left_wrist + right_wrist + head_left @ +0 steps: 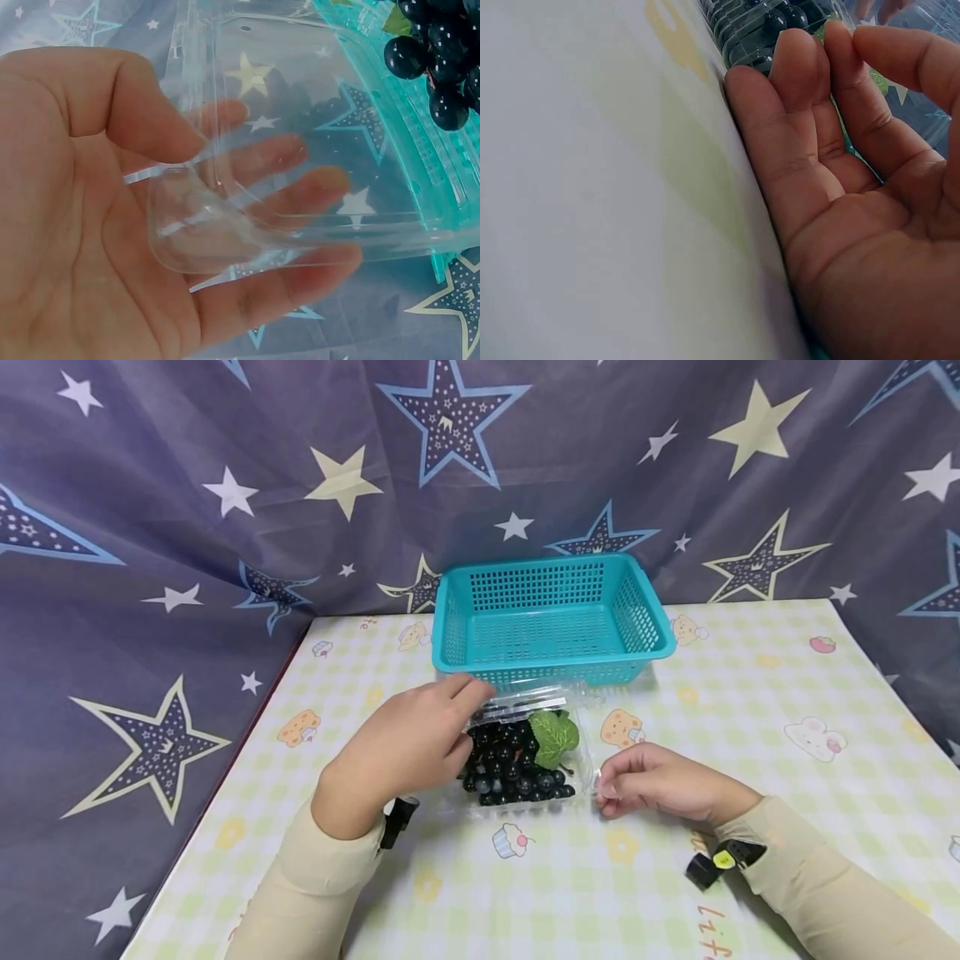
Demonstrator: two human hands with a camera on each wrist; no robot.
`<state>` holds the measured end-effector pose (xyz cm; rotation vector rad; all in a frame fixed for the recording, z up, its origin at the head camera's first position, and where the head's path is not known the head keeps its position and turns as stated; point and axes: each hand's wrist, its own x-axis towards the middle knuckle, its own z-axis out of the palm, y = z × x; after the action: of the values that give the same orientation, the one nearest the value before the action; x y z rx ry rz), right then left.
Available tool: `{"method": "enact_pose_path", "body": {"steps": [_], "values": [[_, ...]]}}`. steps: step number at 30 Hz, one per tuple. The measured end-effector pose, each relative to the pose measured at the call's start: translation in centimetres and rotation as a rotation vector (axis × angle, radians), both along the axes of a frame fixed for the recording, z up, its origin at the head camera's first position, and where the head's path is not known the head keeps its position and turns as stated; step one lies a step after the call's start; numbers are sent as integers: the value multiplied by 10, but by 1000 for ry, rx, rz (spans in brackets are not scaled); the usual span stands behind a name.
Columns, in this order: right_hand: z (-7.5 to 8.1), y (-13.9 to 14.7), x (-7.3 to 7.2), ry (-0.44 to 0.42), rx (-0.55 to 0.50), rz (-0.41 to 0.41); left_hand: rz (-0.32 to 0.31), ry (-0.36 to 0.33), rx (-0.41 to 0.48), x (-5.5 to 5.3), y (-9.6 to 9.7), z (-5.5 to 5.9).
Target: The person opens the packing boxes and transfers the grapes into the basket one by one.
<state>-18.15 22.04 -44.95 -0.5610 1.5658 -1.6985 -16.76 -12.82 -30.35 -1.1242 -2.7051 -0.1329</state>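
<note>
The raised, clear plastic lid (537,697) is pinched by the left hand (408,735); the clear plastic box (587,758) is pinched at three o'clock by the right hand (660,782); round black grapes (501,760) are already boxed, the lid unclosed; a turquoise rectangular basket (555,662) is set at twelve.

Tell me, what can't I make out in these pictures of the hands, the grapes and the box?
- Head view: part of the box's left side, behind the left hand.
- Left wrist view: the rest of the grapes, cut off by the top and right edges.
- Right wrist view: much of the box, behind the right hand and past the top edge.
- Right wrist view: the cloth's pattern, blurred.
</note>
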Motion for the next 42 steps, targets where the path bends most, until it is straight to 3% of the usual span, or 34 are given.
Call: {"method": "enact_pose_path", "body": {"steps": [25, 42], "values": [[-1, -1, 2, 10, -4, 2, -10, 218, 182, -10, -10, -2], [0, 1, 1, 13, 22, -15, 104, 234, 214, -15, -13, 1]]}}
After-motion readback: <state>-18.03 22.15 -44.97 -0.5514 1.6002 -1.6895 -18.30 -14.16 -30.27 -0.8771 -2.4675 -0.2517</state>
